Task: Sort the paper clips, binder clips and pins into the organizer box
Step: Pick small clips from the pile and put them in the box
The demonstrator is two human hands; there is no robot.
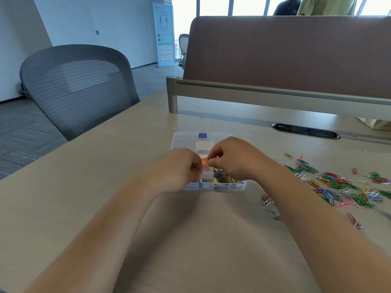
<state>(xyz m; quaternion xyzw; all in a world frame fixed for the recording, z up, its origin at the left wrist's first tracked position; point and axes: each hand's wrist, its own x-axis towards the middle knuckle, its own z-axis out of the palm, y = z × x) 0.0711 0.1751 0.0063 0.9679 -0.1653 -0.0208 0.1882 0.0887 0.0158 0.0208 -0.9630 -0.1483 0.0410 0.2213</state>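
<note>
Organizer box (186,138) — one — under two hands: left hand (182,166) and right hand (232,159) fingers pinch one orange binder clip (203,160); paper clips (338,185) beyond counting.

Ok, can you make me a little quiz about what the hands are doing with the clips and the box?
1. True or false: the loose paper clips lie to the left of the box.
2. What do the left hand and right hand hold between them, above the box? A) an orange clip B) a pencil C) a coin
3. Fill in: the grey thing standing by the left side of the table is a ___.

Key: 1 false, they lie to its right. 2 A. 3 chair.
</note>
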